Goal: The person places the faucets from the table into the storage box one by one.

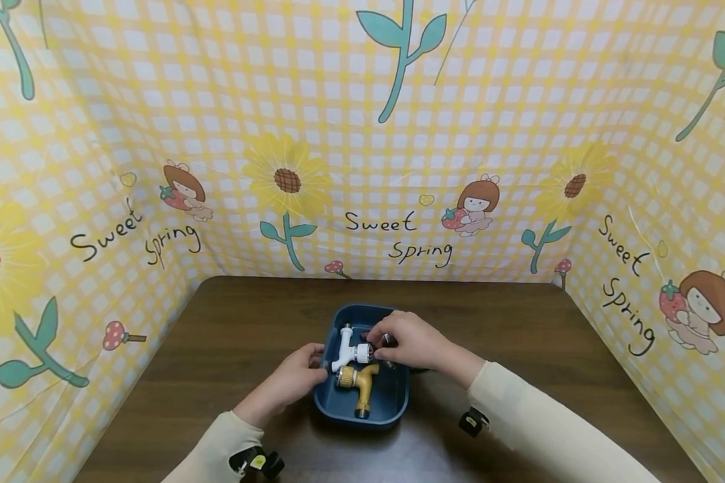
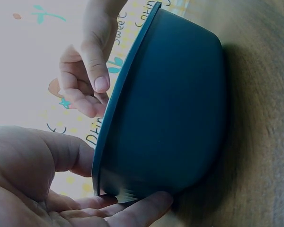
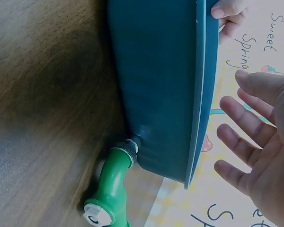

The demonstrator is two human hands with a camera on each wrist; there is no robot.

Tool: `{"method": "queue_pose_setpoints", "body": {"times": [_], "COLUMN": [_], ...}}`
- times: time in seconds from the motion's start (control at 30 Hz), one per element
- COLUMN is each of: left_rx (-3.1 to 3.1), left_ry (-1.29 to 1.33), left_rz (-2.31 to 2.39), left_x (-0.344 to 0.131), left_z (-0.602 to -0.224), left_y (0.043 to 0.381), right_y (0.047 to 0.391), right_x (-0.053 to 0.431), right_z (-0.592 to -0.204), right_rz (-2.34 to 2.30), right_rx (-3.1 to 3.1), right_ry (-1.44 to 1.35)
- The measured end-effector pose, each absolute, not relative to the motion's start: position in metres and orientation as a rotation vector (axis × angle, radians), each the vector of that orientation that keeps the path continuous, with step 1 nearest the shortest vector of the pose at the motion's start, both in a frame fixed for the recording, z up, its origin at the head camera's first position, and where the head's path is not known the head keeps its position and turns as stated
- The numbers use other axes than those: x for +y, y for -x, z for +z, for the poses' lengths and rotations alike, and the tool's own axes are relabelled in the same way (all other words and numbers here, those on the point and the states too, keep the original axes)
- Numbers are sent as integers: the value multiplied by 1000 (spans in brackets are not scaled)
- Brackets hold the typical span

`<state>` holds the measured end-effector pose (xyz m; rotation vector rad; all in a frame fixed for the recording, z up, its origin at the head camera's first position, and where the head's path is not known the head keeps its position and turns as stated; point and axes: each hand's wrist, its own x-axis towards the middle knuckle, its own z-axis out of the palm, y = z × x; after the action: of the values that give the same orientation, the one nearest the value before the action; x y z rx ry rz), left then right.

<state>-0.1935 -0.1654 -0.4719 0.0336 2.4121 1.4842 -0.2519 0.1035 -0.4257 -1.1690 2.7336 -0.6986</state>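
Observation:
A blue plastic basin point(image 1: 382, 417) stands on the table. Inside it lie a white faucet point(image 1: 344, 349) and, nearer me, a yellow faucet point(image 1: 364, 389). My left hand point(image 1: 296, 377) holds the basin's left rim, fingers on the outer wall in the left wrist view. Over the basin's far right part is my right hand point(image 1: 413, 339). Its fingers point(image 3: 241, 146) are spread and loosely bent, with nothing seen between them in the right wrist view. Dark metallic parts point(image 1: 389, 339) show under this hand, mostly hidden.
A green faucet point(image 3: 114, 182) lies on the table against the basin's outer right side; my right arm largely hides it in the head view. The brown wooden table point(image 1: 248, 329) is bordered by a yellow checked cloth point(image 1: 362, 147) at the back and sides.

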Motion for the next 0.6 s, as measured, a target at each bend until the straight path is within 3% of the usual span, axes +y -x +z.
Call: {"method": "queue_pose_setpoints", "body": {"times": [0.6], "left_rx": [2414], "left_ry": [-34], "left_rz": [1480], "left_x": [-165], "left_z": [-471], "left_y": [192], "right_y": [251], "right_x": [129], "right_z": [-424], "right_rz": [-760], "right_rx": [2858], "right_ry": [1125]}}
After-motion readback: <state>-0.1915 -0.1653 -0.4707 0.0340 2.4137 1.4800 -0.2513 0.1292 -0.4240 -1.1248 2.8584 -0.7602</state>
